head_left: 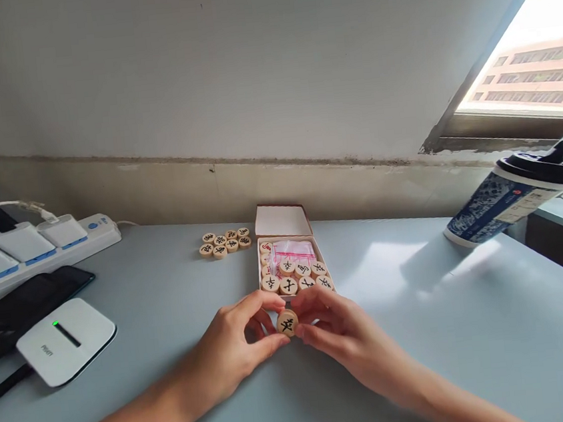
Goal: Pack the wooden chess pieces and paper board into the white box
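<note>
A round wooden chess piece (287, 322) with a black character is pinched between the fingertips of both hands, just in front of a small open box (282, 221). My left hand (236, 350) grips it from the left, my right hand (341, 329) from the right. The box holds several more wooden pieces (296, 276) and a folded plastic sheet (293, 251) with pink print. A group of several loose pieces (224, 242) lies on the table left of the box.
A white power strip (28, 247) with plugged adapters, a black phone (24, 302) and a white router-like device (66, 340) sit at the left. A blue-patterned paper cup (506, 199) with a black lid stands at the right, near a window. The wall runs behind the grey table (474, 325).
</note>
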`<action>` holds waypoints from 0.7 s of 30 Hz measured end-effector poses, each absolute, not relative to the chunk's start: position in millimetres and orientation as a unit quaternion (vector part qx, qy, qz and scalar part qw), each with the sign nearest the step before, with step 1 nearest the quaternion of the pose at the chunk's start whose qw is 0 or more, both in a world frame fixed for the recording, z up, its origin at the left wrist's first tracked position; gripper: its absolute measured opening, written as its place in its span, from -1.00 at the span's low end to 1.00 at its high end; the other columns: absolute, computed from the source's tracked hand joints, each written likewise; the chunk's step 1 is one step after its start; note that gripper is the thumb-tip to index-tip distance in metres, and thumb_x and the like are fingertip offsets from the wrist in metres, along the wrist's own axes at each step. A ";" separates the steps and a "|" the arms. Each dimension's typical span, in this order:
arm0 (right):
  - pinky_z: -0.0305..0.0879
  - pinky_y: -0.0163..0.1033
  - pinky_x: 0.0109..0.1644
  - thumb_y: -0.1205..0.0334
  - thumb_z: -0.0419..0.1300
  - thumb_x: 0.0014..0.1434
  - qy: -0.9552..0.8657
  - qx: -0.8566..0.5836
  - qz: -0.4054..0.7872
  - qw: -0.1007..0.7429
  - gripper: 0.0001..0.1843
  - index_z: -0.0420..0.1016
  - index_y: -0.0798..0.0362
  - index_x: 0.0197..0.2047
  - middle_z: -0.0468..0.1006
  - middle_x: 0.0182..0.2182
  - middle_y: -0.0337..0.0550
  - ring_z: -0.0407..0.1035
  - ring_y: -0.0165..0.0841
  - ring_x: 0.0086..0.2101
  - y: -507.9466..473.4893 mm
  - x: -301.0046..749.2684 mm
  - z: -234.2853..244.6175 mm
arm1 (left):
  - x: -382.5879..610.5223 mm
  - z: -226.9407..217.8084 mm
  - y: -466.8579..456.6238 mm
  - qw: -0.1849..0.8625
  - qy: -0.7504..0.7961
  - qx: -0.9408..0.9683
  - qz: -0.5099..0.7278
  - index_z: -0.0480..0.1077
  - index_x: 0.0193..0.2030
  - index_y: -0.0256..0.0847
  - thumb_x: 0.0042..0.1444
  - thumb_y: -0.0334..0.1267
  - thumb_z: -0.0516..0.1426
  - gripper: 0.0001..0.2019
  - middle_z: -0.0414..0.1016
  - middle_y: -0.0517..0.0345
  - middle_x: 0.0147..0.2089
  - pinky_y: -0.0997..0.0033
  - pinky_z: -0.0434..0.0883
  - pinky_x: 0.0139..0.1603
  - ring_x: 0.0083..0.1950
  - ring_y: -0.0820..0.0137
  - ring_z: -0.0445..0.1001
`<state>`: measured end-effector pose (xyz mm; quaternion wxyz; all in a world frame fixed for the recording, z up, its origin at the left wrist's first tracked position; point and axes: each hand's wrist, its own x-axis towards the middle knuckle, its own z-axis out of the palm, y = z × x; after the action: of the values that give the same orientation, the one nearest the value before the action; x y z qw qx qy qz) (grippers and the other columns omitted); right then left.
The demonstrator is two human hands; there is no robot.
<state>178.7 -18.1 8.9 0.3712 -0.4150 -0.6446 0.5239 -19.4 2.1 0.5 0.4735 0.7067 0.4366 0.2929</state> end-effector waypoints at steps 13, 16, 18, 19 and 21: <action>0.40 -0.25 -0.04 0.46 0.15 0.21 -0.806 -0.380 0.228 0.392 -0.76 0.48 -0.08 -0.16 0.45 -0.17 -0.20 0.43 -0.41 -0.17 -29.2 177.3 1.5 | -26.1 6.9 9.0 0.595 0.387 0.649 0.275 0.47 -0.18 -0.24 0.09 -0.03 0.23 -0.70 0.51 0.18 -0.34 0.46 0.38 -0.26 -0.30 0.42 0.43; 0.43 -0.31 -0.12 0.45 0.19 0.19 -0.777 -0.405 0.271 0.398 -0.80 0.48 -0.06 -0.22 0.46 -0.13 -0.21 0.44 -0.44 -0.20 -26.5 177.1 1.7 | -25.4 3.1 8.0 0.586 0.391 0.647 0.292 0.44 -0.16 -0.21 0.07 -0.10 0.25 -0.73 0.55 0.17 -0.27 0.43 0.42 -0.19 -0.23 0.38 0.48; 0.44 -0.35 -0.21 0.41 0.18 0.21 -0.750 -0.423 0.309 0.404 -0.83 0.45 -0.07 -0.19 0.52 -0.18 -0.25 0.45 -0.45 -0.25 -25.9 176.3 3.1 | -24.6 1.6 6.0 0.558 0.398 0.660 0.308 0.45 -0.19 -0.18 0.11 -0.09 0.22 -0.77 0.56 0.17 -0.24 0.41 0.41 -0.12 -0.18 0.36 0.49; 0.43 -0.37 -0.25 0.40 0.17 0.22 -0.740 -0.429 0.323 0.406 -0.83 0.44 -0.07 -0.17 0.55 -0.22 -0.27 0.46 -0.46 -0.27 -25.9 176.1 4.2 | -24.3 1.1 4.9 0.535 0.402 0.672 0.316 0.47 -0.20 -0.17 0.13 -0.09 0.20 -0.79 0.56 0.18 -0.24 0.41 0.41 -0.10 -0.18 0.36 0.49; 0.43 -0.38 -0.22 0.42 0.17 0.22 -0.744 -0.427 0.312 0.409 -0.81 0.43 -0.08 -0.16 0.58 -0.27 -0.32 0.47 -0.47 -0.29 -25.7 177.2 7.1 | -24.0 0.3 3.1 0.484 0.409 0.700 0.329 0.50 -0.20 -0.13 0.15 -0.13 0.19 -0.84 0.56 0.21 -0.25 0.42 0.39 -0.10 -0.21 0.38 0.48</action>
<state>177.2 -25.7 7.1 0.4094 -0.4267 -0.7435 0.3123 -24.0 3.1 0.3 0.4841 0.7000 0.4092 0.3290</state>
